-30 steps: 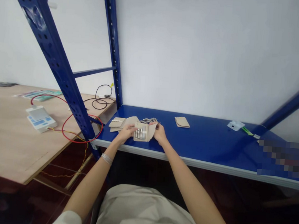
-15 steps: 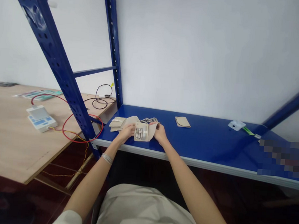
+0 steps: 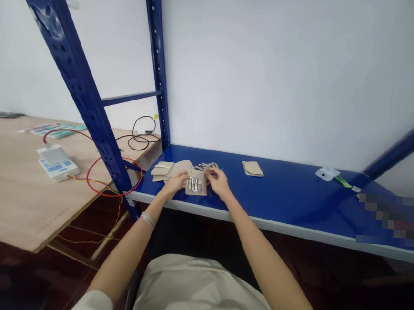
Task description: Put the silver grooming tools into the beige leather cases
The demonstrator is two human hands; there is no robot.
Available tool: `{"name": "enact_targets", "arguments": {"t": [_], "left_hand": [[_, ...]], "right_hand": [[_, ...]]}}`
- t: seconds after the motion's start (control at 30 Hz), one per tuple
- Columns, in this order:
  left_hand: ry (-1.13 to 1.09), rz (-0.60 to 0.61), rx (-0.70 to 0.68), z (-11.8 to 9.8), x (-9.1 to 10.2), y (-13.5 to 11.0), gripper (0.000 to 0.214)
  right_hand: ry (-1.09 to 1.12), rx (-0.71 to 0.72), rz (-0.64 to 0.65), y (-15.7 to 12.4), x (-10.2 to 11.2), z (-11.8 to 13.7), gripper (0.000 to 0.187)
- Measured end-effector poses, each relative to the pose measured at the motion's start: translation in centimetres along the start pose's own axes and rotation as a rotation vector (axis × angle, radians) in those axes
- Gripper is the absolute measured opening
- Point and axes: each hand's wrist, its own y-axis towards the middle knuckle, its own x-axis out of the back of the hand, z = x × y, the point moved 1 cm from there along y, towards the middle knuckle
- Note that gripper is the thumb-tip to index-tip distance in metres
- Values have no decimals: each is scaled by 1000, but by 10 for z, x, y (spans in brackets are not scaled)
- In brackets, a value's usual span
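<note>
A beige manicure case (image 3: 190, 190) with small metal tools, which look like nail clippers, in its pocket is tilted toward me near the shelf's front edge. My left hand (image 3: 176, 183) is closed on its left side. With fingers pinched, my right hand (image 3: 218, 181) grips the case's right flap and folds it inward. Behind the case lies a pile of loose metal tools (image 3: 202, 165), partly hidden by the case and my right hand. More beige cases (image 3: 162, 169) are stacked left of my left hand.
Farther right on the blue shelf (image 3: 285, 199) lie a folded beige case (image 3: 252, 168), a clear packet (image 3: 327, 173) and a green-handled tool (image 3: 343, 182). A blue upright post (image 3: 80, 83) rises at left. Beyond it, a wooden table (image 3: 7, 182) carries a white device (image 3: 58, 165) and cables.
My right hand has moved left, bringing the case's right flap inward over the pocket side. My left hand stays in place on the case.
</note>
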Motion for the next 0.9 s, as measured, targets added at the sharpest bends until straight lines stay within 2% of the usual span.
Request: {"name": "enact_targets", "arguments": {"t": [0.1,0.2,0.33,0.5,0.63,0.8,0.9], "left_hand": [[39,-8,3,1,-1,-1,39],[132,34,-41,1,-1,-4,51],[229,54,-90,4,1,-4,54],[222,-34,-50,6,0,-2,40],[240,-38,-52,3,-3,-4,29],[307,28,-84,3,-4,-6,28],[385,-9,-116,3,-4,-6,31]], "right_hand": [[-96,66,47,-1,1,-2,33],[-205,126,64,-3,2,-2,37],[-276,176,114,-4,2,0,43],[-316,209,167,-3,2,2,37],[-275,203,176,-4,1,2,32],[-214,241,144,-6,0,6,24],[-217,210,159,-5,0,6,23]]}}
